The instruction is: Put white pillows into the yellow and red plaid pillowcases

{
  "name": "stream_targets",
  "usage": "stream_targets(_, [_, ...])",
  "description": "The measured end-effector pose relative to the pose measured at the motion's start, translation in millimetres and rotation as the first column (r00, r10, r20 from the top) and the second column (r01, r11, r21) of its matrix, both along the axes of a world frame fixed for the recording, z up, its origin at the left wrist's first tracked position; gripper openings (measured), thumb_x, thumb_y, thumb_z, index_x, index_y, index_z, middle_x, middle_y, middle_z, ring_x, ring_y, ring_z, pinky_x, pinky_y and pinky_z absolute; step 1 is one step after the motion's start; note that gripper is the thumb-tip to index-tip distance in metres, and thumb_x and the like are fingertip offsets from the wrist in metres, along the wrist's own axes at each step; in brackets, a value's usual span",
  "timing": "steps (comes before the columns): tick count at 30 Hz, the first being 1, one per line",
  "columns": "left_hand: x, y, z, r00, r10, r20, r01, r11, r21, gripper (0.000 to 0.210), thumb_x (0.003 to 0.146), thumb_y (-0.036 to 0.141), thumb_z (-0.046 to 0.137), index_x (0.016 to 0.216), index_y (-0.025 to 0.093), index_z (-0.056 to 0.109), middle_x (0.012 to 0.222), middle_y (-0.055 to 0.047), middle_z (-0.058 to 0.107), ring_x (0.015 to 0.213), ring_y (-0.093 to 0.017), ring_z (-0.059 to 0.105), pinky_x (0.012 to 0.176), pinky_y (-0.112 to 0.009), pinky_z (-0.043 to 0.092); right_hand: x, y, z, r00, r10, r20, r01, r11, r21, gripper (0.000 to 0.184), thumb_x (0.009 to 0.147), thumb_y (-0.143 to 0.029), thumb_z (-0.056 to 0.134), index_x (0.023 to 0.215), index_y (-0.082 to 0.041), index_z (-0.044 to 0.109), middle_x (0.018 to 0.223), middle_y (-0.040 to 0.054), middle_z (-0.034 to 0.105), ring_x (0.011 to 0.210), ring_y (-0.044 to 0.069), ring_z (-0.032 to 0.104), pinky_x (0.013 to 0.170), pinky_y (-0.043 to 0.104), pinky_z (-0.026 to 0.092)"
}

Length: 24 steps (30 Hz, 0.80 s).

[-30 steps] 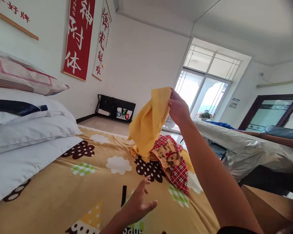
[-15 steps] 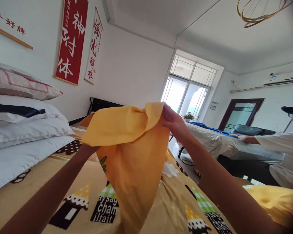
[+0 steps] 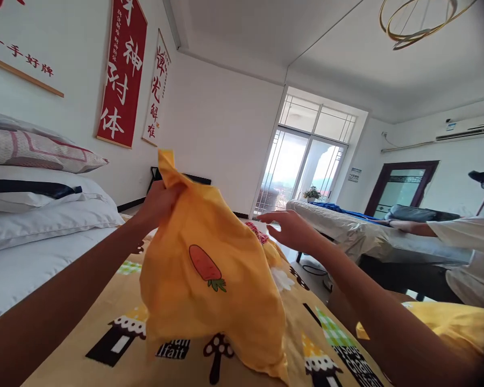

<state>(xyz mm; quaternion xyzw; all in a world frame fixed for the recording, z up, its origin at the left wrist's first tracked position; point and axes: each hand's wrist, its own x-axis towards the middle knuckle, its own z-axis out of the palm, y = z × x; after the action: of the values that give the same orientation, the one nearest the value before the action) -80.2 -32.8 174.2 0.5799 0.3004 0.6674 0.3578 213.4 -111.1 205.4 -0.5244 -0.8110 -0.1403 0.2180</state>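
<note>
A yellow pillowcase (image 3: 177, 269) printed with an orange carrot hangs in front of me, its lower edge over the patterned bedding. Near its top left corner, my left hand (image 3: 160, 200) is closed on the gathered fabric, and a short flap sticks up above the fist. To the right of the pillowcase, my right hand (image 3: 287, 228) is in the air with fingers and thumb apart, holding nothing. Just past its fingertips shows a red checked cloth (image 3: 257, 232), partly hidden by the pillowcase. Beneath everything spreads tan bedding (image 3: 76, 328) with houses, mushrooms and lettering.
White pillows (image 3: 48, 220) are stacked at the left. On the right a co-worker in a light shirt (image 3: 463, 242) reaches over a plastic-covered table (image 3: 367, 236) bearing blue cloth (image 3: 342, 209). More yellow fabric (image 3: 447, 328) lies at the lower right. Red wall hangings (image 3: 123, 75) hang at left.
My right hand has let go of the pillowcase and moved slightly down. My left hand has come out from behind the fabric and risen, and the carrot side now faces me.
</note>
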Motion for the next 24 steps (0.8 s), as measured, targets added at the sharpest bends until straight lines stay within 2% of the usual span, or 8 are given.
stream_targets(3, [9.1, 1.6, 7.9, 0.984, -0.1, -0.148, 0.091, 0.993, -0.071, 0.04, 0.063, 0.05, 0.072, 0.079, 0.013, 0.066, 0.069, -0.003, 0.064, 0.061, -0.018, 0.059, 0.052, -0.026, 0.045, -17.1, -1.0, -10.1, 0.964, 0.21, -0.161, -0.202, 0.977, 0.066, 0.058, 0.076, -0.022, 0.057, 0.133, -0.027, 0.053, 0.133, 0.0052, 0.058, 0.122, 0.027, 0.054, 0.102, 0.048, 0.042])
stream_targets(6, [19.6, -12.0, 17.7, 0.938, -0.079, -0.338, 0.132, 0.982, 0.136, 0.043, 0.069, 0.055, 0.067, 0.085, 0.015, 0.069, 0.067, 0.001, 0.061, 0.059, -0.013, 0.055, 0.051, -0.022, 0.039, -48.3, 5.3, -10.4, 0.839, 0.388, -0.38, -0.42, 0.907, -0.001, 0.081, 0.073, -0.035, 0.068, 0.146, -0.032, 0.032, 0.147, 0.0042, 0.043, 0.134, 0.027, 0.04, 0.106, 0.051, 0.037])
stream_targets(9, [24.2, -36.5, 37.8, 0.904, -0.087, -0.418, 0.211, 0.942, 0.261, 0.039, 0.074, 0.052, 0.064, 0.087, 0.016, 0.069, 0.071, 0.001, 0.062, 0.063, -0.013, 0.055, 0.054, -0.022, 0.04, -75.4, 15.8, -7.3, 0.634, 0.487, -0.6, -0.609, 0.793, 0.0, 0.084, 0.07, -0.04, 0.071, 0.144, -0.033, 0.033, 0.145, 0.0035, 0.045, 0.135, 0.027, 0.038, 0.109, 0.05, 0.034])
stream_targets(11, [22.6, -52.7, 56.1, 0.91, -0.003, -0.415, 0.156, 0.929, 0.335, 0.033, 0.077, 0.048, 0.063, 0.079, 0.016, 0.067, 0.065, 0.001, 0.056, 0.059, -0.011, 0.051, 0.051, -0.022, 0.037, -85.5, 22.2, -7.2, 0.459, 0.514, -0.725, -0.726, 0.687, 0.028, 0.076, 0.069, -0.04, 0.071, 0.137, -0.03, 0.042, 0.138, 0.004, 0.052, 0.128, 0.027, 0.048, 0.104, 0.046, 0.042])
stream_targets(13, [16.5, -64.0, 76.3, 0.918, 0.226, -0.327, -0.05, 0.881, 0.47, 0.031, 0.079, 0.042, 0.063, 0.063, 0.016, 0.058, 0.057, 0.003, 0.043, 0.053, -0.008, 0.041, 0.049, -0.022, 0.03, -88.2, 27.2, -10.1, 0.369, 0.465, -0.805, -0.785, 0.619, -0.002, 0.065, 0.067, -0.041, 0.072, 0.126, -0.026, 0.052, 0.125, 0.0051, 0.061, 0.112, 0.027, 0.059, 0.092, 0.041, 0.051])
stream_targets(18, [-24.3, -58.2, 121.4, 0.719, 0.694, 0.04, -0.551, 0.534, 0.641, 0.046, 0.08, 0.029, 0.064, 0.051, 0.018, 0.029, 0.06, 0.004, 0.023, 0.057, -0.004, 0.024, 0.052, -0.021, 0.024, -67.8, 37.3, -30.5, 0.517, 0.272, -0.812, -0.745, 0.61, -0.27, 0.057, 0.058, -0.031, 0.078, 0.112, -0.021, 0.062, 0.101, 0.0028, 0.069, 0.082, 0.022, 0.066, 0.068, 0.032, 0.055])
stream_targets(22, [-70.1, -37.0, 133.2, 0.61, 0.792, 0.022, -0.655, 0.489, 0.576, 0.041, 0.082, 0.04, 0.061, 0.058, 0.014, 0.042, 0.065, 0.004, 0.027, 0.066, -0.005, 0.036, 0.066, -0.02, 0.037, -34.9, 42.1, -47.8, 0.737, 0.176, -0.653, -0.617, 0.57, -0.543, 0.055, 0.052, -0.029, 0.079, 0.104, -0.019, 0.066, 0.094, 0.0015, 0.07, 0.08, 0.02, 0.065, 0.068, 0.03, 0.054])
stream_targets(24, [-87.4, -30.6, 131.4, 0.585, 0.811, 0.005, -0.684, 0.489, 0.542, 0.04, 0.082, 0.041, 0.062, 0.06, 0.012, 0.045, 0.065, 0.004, 0.029, 0.071, -0.007, 0.039, 0.074, -0.023, 0.042, -17.6, 42.8, -50.3, 0.815, 0.159, -0.557, -0.524, 0.611, -0.593, 0.046, 0.051, -0.03, 0.077, 0.094, -0.018, 0.067, 0.089, 0.0012, 0.069, 0.077, 0.02, 0.063, 0.066, 0.031, 0.053])
